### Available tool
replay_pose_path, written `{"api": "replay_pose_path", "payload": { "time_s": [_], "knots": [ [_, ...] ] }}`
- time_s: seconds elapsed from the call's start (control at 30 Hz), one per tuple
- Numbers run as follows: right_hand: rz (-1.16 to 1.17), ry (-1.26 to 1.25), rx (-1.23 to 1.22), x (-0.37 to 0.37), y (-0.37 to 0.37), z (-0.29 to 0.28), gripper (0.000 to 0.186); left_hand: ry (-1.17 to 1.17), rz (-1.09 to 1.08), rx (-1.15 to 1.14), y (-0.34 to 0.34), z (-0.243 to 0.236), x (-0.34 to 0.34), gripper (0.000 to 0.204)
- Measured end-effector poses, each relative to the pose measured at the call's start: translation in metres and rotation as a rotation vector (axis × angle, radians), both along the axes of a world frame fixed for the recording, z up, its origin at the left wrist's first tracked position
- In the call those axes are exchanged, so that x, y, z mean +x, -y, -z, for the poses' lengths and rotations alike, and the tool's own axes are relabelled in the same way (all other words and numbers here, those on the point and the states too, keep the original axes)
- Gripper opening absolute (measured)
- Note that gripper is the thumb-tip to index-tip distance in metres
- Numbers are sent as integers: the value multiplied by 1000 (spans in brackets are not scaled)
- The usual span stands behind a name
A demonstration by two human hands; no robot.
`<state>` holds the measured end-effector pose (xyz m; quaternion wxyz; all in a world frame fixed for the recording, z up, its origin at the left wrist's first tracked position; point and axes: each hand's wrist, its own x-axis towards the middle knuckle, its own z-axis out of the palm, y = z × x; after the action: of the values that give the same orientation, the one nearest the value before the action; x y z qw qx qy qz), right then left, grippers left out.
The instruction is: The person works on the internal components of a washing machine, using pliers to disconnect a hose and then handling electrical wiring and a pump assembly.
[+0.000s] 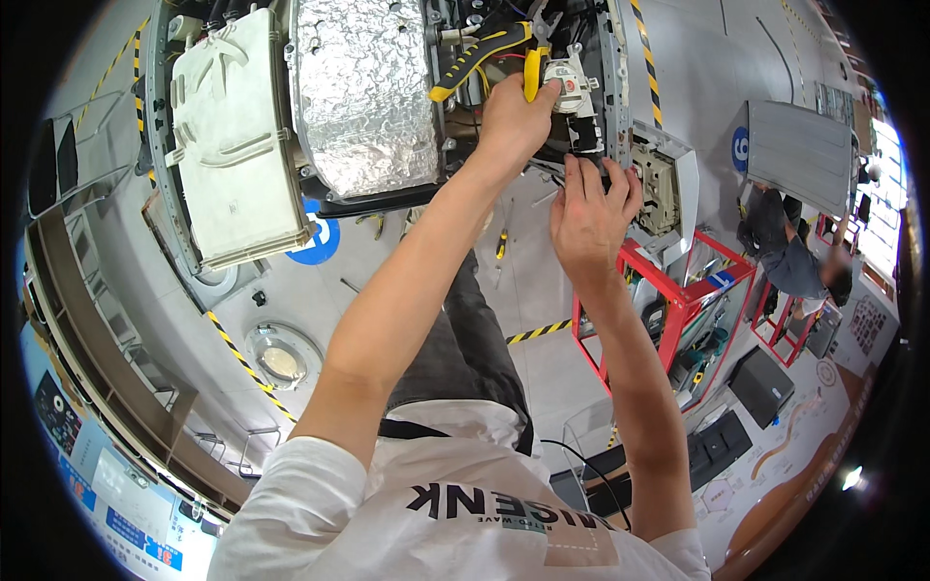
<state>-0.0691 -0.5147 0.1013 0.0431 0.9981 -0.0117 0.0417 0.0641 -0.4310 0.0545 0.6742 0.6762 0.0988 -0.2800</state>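
Note:
An opened appliance with a metal frame (620, 87) lies ahead of me. My left hand (515, 121) is closed around pliers (481, 60) with yellow-and-black handles, whose jaws point away from me into the wiring at the frame's right side. Beside that hand sits a white plastic component (572, 85) with a small red mark. My right hand (593, 215) reaches to the near edge of the appliance just below this component. Its fingers are spread and bent, with the tips at dark parts; what they touch is partly hidden.
Left of the pliers are a foil-covered housing (363, 87) and a white plastic cover (232, 145). A red-framed cart (668, 290) stands at right. On the floor lie a screwdriver (501, 244) and a round door (283, 356). Another person (799, 257) is at far right.

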Motion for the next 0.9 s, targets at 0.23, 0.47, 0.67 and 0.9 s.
{"api": "replay_pose_path", "payload": {
  "time_s": [0.23, 0.47, 0.67, 0.9],
  "knots": [
    [-12, 12, -16, -2, 0, 2, 44, 57, 59, -5, -2, 1, 1, 35],
    [-56, 24, 34, -9, 8, 5, 42, 49, 130, -24, -3, -2, 4, 35],
    [-84, 69, 81, -16, 14, 8, 37, 76, 165, 3, -5, -6, 4, 34],
    [-84, 75, 76, -20, 12, 8, 37, 55, 178, 3, -9, -21, 4, 33]
  ]
}}
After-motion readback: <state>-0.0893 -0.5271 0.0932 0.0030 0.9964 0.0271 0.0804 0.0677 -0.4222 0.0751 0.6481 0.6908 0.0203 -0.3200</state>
